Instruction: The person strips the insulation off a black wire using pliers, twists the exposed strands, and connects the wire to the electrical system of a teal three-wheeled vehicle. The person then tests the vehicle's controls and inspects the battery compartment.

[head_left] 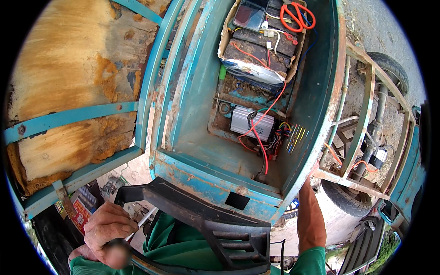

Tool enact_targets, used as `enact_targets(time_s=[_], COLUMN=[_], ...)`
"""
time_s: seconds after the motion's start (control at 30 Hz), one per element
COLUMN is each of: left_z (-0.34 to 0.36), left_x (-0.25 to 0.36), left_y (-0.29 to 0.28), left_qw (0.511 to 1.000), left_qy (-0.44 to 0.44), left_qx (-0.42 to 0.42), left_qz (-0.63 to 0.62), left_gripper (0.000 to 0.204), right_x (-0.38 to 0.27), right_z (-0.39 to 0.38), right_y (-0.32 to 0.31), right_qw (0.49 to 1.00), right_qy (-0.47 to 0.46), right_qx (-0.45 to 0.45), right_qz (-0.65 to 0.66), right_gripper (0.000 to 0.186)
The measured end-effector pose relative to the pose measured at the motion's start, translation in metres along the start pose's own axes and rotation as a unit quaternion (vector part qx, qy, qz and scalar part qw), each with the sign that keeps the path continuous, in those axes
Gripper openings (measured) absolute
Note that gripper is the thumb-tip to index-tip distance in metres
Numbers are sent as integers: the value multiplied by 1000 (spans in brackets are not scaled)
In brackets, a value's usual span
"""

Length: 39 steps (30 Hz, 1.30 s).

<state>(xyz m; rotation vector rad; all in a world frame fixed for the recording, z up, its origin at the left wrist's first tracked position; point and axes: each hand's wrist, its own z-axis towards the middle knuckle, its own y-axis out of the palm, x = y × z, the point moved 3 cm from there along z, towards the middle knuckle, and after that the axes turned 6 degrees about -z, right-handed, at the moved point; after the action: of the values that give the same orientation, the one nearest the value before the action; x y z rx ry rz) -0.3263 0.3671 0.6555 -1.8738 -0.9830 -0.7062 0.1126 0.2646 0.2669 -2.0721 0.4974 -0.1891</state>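
My left hand (107,229) is at the lower left with its fingers curled closed. What they grip, if anything, cannot be made out. Close beside it runs a black slotted plastic frame (206,220), in front of an open teal metal compartment (192,158). My right forearm (311,220) reaches up along the compartment's right side, and the hand is hidden behind the wall. Inside the compartment, a silver finned controller box (247,124) lies among coloured wires. Behind it stand dark batteries (256,39) in a torn carton, with a phone (250,13) and red-handled scissors (298,17) on top.
On the left, a raised lid (68,118) shows stained board in a teal frame. To the right are a rusty metal frame (364,117), an axle and a rear tyre (346,198). A red wire (262,146) loops down the compartment. A green-handled item (222,72) sits near the batteries.
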Motion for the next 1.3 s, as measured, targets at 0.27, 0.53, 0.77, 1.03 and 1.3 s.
enact_targets(time_s=[0.27, 0.53, 0.77, 1.03, 1.3], left_z=[2, -1, 4, 2, 2], left_x=[-5, 0, 5, 6, 8], left_y=[-5, -1, 0, 1, 2], left_qw=[1000, 1000, 1000, 1000, 1000], left_qy=[11, -4, -10, -17, -22], left_qx=[-12, 10, -13, 12, 21], left_qz=[-19, -19, 0, 4, 5], left_gripper=[24, 10, 10, 6, 8], right_x=[16, 26, 15, 11, 8], right_z=[-3, 3, 2, 2, 0], right_y=[6, 21, 12, 7, 6], right_qw=[999, 1000, 1000, 1000, 1000], right_qy=[22, 15, 20, 4, -14], right_qx=[-25, -12, -21, -16, 9], right_qz=[22, -23, -13, 2, -8], right_gripper=[34, 22, 33, 42, 44])
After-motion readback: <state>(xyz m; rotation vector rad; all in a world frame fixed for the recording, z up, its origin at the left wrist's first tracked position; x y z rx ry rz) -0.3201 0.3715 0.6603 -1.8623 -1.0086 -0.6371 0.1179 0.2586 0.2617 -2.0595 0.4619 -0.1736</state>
